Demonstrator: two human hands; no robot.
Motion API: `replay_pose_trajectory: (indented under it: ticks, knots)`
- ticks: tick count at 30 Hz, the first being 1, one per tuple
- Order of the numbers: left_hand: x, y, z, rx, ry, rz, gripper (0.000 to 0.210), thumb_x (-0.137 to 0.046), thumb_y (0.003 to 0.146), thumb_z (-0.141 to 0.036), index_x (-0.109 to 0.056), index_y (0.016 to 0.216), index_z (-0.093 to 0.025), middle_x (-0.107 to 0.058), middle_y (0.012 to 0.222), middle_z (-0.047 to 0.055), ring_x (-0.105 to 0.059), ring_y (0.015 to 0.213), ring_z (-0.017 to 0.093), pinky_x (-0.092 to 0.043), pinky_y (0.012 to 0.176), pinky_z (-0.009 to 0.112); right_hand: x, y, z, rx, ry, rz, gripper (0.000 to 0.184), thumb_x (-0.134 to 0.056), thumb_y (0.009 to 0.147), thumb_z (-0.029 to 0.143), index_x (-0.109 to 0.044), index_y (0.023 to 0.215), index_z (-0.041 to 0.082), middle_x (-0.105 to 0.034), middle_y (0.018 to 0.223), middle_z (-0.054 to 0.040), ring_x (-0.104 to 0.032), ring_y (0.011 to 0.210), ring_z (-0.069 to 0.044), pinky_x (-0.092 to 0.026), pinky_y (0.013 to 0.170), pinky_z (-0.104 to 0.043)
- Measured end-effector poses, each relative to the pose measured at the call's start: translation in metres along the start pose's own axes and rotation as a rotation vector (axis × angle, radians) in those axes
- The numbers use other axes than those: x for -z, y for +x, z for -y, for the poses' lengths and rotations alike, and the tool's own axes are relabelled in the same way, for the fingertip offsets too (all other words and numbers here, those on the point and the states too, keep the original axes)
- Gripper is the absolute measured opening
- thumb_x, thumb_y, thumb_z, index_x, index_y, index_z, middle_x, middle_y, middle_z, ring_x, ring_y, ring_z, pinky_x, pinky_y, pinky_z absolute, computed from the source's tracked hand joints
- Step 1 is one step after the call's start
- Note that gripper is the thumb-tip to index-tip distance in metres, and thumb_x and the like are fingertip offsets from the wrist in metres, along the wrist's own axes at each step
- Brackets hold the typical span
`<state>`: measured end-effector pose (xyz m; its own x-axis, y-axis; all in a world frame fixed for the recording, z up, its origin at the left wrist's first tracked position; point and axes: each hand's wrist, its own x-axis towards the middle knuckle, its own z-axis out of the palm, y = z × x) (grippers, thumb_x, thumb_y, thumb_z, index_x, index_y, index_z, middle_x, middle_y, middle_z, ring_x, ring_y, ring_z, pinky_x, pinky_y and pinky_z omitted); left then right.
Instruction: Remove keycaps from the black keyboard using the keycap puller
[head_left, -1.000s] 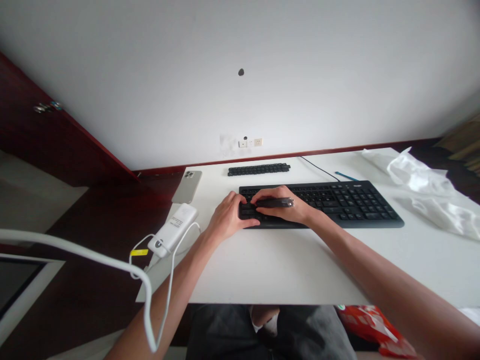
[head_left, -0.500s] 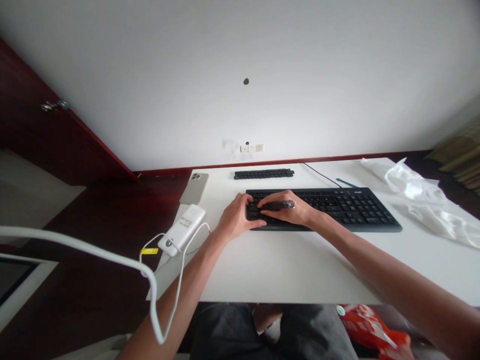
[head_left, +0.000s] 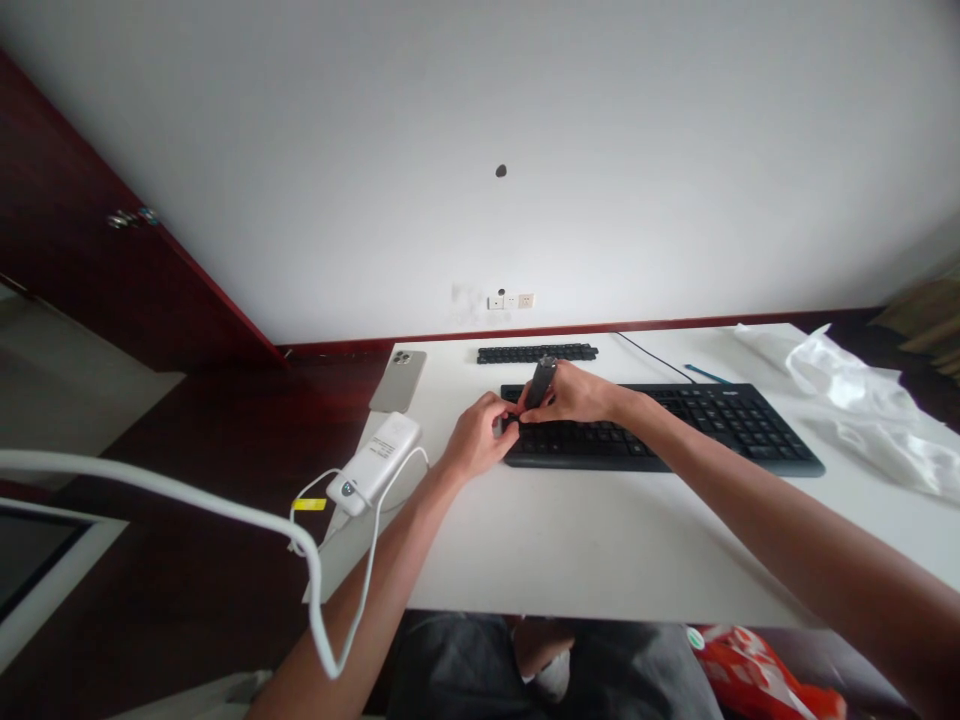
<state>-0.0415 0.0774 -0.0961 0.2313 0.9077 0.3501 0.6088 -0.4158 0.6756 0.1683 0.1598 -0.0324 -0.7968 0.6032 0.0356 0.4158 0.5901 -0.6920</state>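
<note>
A black keyboard point(head_left: 720, 420) lies across the white table, with both hands at its left end. My right hand point(head_left: 574, 392) is closed around a dark, stick-like tool point(head_left: 541, 380) with a shiny upper end. The tool stands steeply, and its lower tip is hidden by my fingers. My left hand point(head_left: 478, 436) meets it there, thumb and forefinger pinched on a small black piece point(head_left: 511, 420) that looks like a keycap. Behind the keyboard, a row of loose black keycaps point(head_left: 536, 353) lies on the table.
At the table's left lie a grey phone point(head_left: 399, 380) and a white power bank point(head_left: 375, 462) with a white cable point(head_left: 367, 560) looping near my left forearm. On the right are a thin blue stick point(head_left: 706, 373) and crumpled white plastic wrapping point(head_left: 847, 370). A wall stands behind the table point(head_left: 570, 560).
My right hand has turned the tool from lying nearly flat to steeply upright. My left thumb and fingers have drawn from spread on the keyboard into a pinch. The view has shifted slightly.
</note>
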Motion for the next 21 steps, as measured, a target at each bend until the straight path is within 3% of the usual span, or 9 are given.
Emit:
replay_pose_trajectory:
  ticks: [6, 15, 21]
  knots:
    - [-0.002, 0.002, 0.002, 0.032, -0.012, 0.0, 0.016, -0.068, 0.091, -0.029, -0.075, 0.102, -0.019, -0.063, 0.086, 0.001, -0.056, 0.073, 0.014, -0.048, 0.071, 0.027, -0.004, -0.001, -0.004, 0.007, 0.004, -0.046, 0.031, -0.08, 0.081, 0.048, -0.085, 0.096, 0.021, -0.08, 0.08, -0.0031, -0.073, 0.073, -0.02, -0.055, 0.066, -0.027]
    - [-0.001, 0.004, 0.006, 0.069, -0.032, -0.001, 0.016, -0.066, 0.091, -0.022, -0.077, 0.102, -0.02, -0.065, 0.087, 0.002, -0.06, 0.075, 0.014, -0.051, 0.073, 0.027, -0.003, 0.003, -0.014, 0.006, 0.0, -0.09, 0.038, -0.076, 0.085, 0.054, -0.083, 0.093, 0.018, -0.076, 0.072, -0.0027, -0.07, 0.067, -0.018, -0.048, 0.058, -0.025]
    - [-0.001, 0.005, 0.006, 0.064, -0.027, 0.0, 0.015, -0.067, 0.092, -0.024, -0.076, 0.103, -0.02, -0.064, 0.087, 0.002, -0.06, 0.076, 0.014, -0.051, 0.072, 0.027, 0.003, 0.0, -0.007, 0.067, 0.019, -0.024, 0.023, -0.077, 0.084, 0.042, -0.082, 0.093, 0.021, -0.076, 0.076, -0.0008, -0.069, 0.07, -0.016, -0.049, 0.062, -0.025]
